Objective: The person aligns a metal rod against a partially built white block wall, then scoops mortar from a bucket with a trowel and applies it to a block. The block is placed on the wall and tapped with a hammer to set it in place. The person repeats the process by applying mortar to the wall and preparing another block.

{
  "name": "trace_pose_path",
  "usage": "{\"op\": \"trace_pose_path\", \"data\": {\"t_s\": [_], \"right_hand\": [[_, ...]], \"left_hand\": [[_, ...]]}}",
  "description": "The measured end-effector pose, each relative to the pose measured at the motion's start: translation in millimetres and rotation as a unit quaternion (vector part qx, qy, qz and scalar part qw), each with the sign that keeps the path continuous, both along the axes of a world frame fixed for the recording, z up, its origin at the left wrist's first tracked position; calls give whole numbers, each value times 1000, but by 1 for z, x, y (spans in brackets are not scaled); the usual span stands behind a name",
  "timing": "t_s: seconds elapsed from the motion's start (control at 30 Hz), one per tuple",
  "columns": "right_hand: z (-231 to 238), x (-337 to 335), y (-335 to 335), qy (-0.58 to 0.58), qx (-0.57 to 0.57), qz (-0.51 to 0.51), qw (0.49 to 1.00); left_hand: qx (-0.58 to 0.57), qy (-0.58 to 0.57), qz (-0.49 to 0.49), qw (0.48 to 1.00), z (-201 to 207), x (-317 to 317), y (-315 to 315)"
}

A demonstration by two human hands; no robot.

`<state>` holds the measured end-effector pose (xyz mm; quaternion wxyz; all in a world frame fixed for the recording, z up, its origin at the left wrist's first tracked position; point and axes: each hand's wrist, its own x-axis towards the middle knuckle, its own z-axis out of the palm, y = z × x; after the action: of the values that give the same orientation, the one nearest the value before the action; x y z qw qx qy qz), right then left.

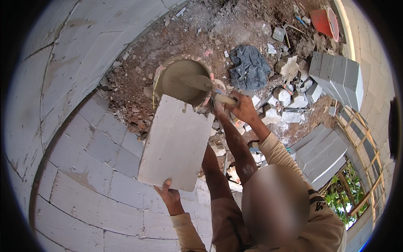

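My left hand [170,197] grips the near end of a pale grey concrete block [174,145], thumb on its upper face and the other fingers out of sight beneath. The block is held tilted, its far end beside the rim of a round bucket of wet grey mortar [174,71]. Wrapped around the handle of a trowel [197,82] is my right hand [243,108], at the bucket's right side. The trowel's mortar-coated blade reaches over the mortar; whether it touches the surface I cannot tell. A small smear of mortar marks the block's far edge.
Block walling [100,159] runs along the left and below. Beyond the bucket lies rough soil with a dark crumpled cloth [247,67] and broken block pieces [289,98]. Stacked grey blocks [338,77], a red bucket [323,24] and a wooden ladder-like frame [367,143] stand on the right.
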<state>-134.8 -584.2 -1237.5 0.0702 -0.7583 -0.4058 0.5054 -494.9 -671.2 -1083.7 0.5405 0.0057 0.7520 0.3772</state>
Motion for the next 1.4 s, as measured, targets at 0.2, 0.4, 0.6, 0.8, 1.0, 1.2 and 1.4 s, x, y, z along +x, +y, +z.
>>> {"op": "trace_pose_path", "data": {"t_s": [0.2,0.4,0.6,0.8,1.0,1.2,1.4], "right_hand": [[-93,-35,-2,27,-46,45,998],[-79,-56,-4,25,-90,-35,995],[-78,-37,26,-58,9,25,998],[-124,-20,71,-88,127,70,986],[-118,-21,72,-89,46,131,986],[-92,-63,24,14,-146,-51,988],[-107,-134,-19,220,-289,-318,876]], "left_hand": [[11,-39,48,998,16,-2,-16],[7,0,52,999,35,2,-9],[12,24,31,999,40,4,-8],[-4,27,31,999,35,5,-13],[-13,28,15,999,32,7,-16],[-25,27,42,998,35,5,-13],[-27,50,32,998,45,-20,-13]]}}
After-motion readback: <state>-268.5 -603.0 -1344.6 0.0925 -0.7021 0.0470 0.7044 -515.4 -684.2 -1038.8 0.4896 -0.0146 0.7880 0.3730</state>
